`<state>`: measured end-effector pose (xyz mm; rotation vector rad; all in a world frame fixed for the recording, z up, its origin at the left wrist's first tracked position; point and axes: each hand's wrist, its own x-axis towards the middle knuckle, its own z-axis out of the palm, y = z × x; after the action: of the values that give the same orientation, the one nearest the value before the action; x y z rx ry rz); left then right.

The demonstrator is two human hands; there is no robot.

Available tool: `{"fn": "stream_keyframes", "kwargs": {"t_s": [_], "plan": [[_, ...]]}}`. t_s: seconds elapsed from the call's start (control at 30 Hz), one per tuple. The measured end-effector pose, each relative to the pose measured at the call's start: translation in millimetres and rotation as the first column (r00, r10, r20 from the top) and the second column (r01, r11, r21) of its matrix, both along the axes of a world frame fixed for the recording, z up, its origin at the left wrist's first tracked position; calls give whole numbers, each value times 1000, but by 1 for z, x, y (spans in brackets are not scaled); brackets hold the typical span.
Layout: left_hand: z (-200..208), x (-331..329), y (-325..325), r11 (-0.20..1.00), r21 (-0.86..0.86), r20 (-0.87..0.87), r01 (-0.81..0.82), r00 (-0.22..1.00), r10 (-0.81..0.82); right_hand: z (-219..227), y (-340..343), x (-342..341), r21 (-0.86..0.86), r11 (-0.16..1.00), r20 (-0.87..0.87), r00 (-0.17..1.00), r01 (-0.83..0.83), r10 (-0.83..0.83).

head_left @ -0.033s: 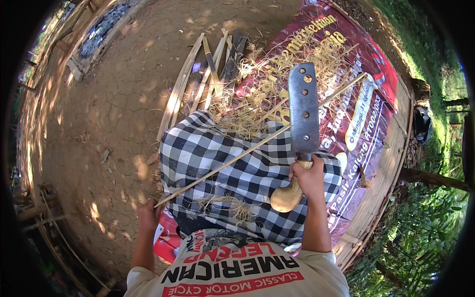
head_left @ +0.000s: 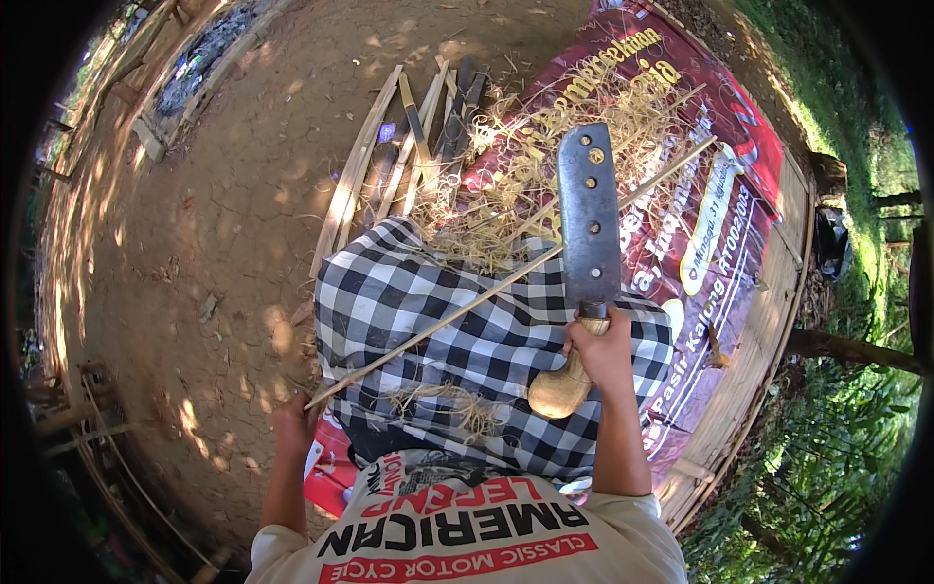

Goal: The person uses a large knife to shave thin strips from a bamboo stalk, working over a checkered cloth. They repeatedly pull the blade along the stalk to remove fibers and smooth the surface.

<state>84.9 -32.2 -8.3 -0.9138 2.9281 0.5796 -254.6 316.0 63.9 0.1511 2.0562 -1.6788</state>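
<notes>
Bamboo strip (head_left: pixel 440 324), thin and straight, slants across checked cloth (head_left: pixel 389 292); the left hand (head_left: pixel 293 420) grips its near end. Right hand (head_left: pixel 605 348) clasps a cleaver (head_left: pixel 589 219), bulbous wooden handle, hole-drilled metal blade; curly shavings (head_left: pixel 623 107) lie beyond.

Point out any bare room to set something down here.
The broadest mostly free patch is brown earth left of the checked cloth and wooden strips. Less roomy: the banner beside the bamboo edge. It's crowded on the banner's upper part, under pale shavings, and above the cloth, where the left hand holds a stick and the right hand a knife.
</notes>
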Motion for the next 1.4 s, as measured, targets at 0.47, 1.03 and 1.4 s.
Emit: {"fn": "stream_keyframes", "kwargs": {"t_s": [0.47,1.03,1.4], "plan": [[6,-5,14,997,-51,46,-50,998,53,-28,-9,58,62,965,99,964,-255,248],[-8,-7,14,999,5,17,-40,999,40,8,-19,1,39,997,-60,996,-60,62],[-2,-8,15,995,61,35,-78,996,76,6,-48,49,248,879,-135,884,-408,448]]}}
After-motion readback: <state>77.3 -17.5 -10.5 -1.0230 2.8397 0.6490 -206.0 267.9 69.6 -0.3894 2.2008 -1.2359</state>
